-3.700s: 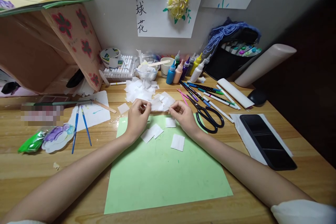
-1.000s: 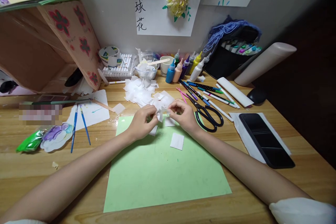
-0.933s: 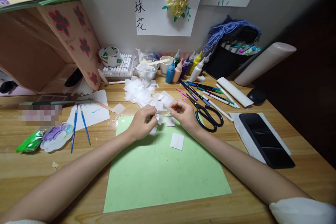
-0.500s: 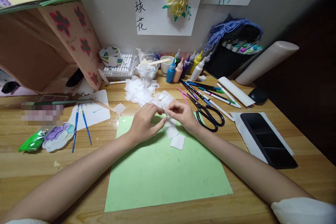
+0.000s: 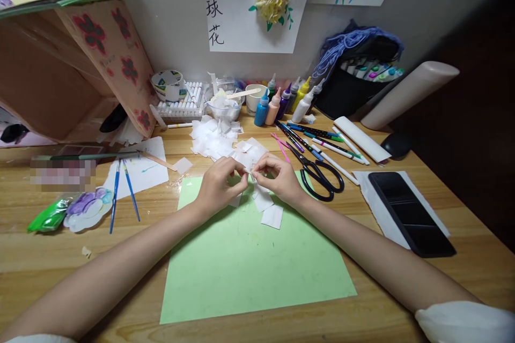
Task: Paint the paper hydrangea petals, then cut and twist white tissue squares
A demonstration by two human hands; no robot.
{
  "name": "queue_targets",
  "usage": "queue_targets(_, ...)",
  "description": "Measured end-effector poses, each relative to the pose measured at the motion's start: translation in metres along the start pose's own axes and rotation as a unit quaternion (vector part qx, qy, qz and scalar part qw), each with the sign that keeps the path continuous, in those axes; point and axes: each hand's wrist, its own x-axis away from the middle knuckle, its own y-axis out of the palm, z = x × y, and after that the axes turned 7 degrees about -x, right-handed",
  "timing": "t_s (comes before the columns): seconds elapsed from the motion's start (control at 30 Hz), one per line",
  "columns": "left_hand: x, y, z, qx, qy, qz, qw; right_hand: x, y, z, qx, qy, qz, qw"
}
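Observation:
Above the far edge of a green paper sheet [image 5: 257, 273], my left hand [image 5: 220, 183] and my right hand [image 5: 277, 177] meet fingertip to fingertip. Both are closed in a pinch on a small piece of thin white paper [image 5: 250, 169], mostly covered by the fingers. Loose white paper squares [image 5: 272, 216] lie on the green sheet beneath and beside my right hand. Just beyond my hands spreads a pile of white paper squares [image 5: 215, 136]. Black-handled scissors [image 5: 317, 174] rest to the right of my right hand.
Markers [image 5: 336, 166] and paint bottles [image 5: 262, 110] stand or lie behind the scissors. A black phone-like device [image 5: 410, 214] lies at right on white paper. Paintbrushes [image 5: 115, 193], a palette [image 5: 88, 209] and a green packet [image 5: 50, 215] are at left. A bowl [image 5: 225, 107] stands behind the pile.
My left hand's fingertips have closed together and shifted slightly left and down. Another white square now shows under the left hand. My right hand stays almost where it was.

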Motion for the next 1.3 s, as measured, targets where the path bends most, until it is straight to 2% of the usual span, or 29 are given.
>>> queue_targets(0.1, -0.0009, -0.0029, 0.0004, 0.02, -0.019, -0.02, 0.999, 0.0028, -0.0002, -0.0043, 0.072, -0.06, 0.027, 0.995)
queue_targets(0.17, -0.0015, -0.0057, 0.0001, 0.058, -0.036, -0.046, 0.997, 0.0045, -0.0014, -0.0074, 0.143, -0.125, 0.047, 0.981)
queue_targets(0.23, -0.0019, -0.0081, -0.0006, 0.107, -0.05, -0.061, 0.991, 0.0056, -0.0032, -0.0096, 0.216, -0.208, 0.051, 0.953)
queue_targets(0.37, -0.0021, -0.0091, -0.002, 0.15, -0.074, -0.069, 0.984, 0.0055, -0.0061, -0.0096, 0.306, -0.36, 0.018, 0.881)
queue_targets(0.47, -0.0018, -0.0076, -0.0021, 0.163, -0.086, -0.078, 0.98, 0.0044, -0.0061, -0.0084, 0.337, -0.41, 0.007, 0.848)
queue_targets(0.53, -0.0014, -0.0067, -0.0019, 0.17, -0.089, -0.082, 0.978, 0.0038, -0.0054, -0.0083, 0.347, -0.42, 0.003, 0.838)
queue_targets(0.63, -0.0006, -0.0062, -0.0013, 0.159, -0.087, -0.067, 0.981, 0.0033, -0.0049, -0.0087, 0.341, -0.391, 0.014, 0.855)
queue_targets(0.73, 0.0004, -0.0056, -0.0006, 0.131, -0.067, -0.037, 0.988, 0.0027, -0.005, -0.0085, 0.304, -0.324, 0.023, 0.896)
queue_targets(0.83, 0.0013, -0.0045, -0.0003, 0.107, -0.029, -0.029, 0.993, 0.0015, -0.005, -0.0076, 0.242, -0.255, -0.003, 0.936)
queue_targets(0.93, 0.0016, -0.0043, -0.0003, 0.098, -0.008, -0.037, 0.994, -0.0003, -0.0052, -0.0077, 0.175, -0.202, -0.033, 0.963)
queue_targets(1.13, -0.0006, -0.0079, -0.0007, 0.154, -0.02, -0.07, 0.985, -0.0031, -0.0082, -0.01, 0.093, -0.153, -0.055, 0.982)
queue_targets(1.3, -0.0043, -0.0076, -0.0024, 0.219, -0.083, -0.093, 0.968, -0.0029, -0.0087, -0.0084, 0.079, -0.145, -0.05, 0.985)
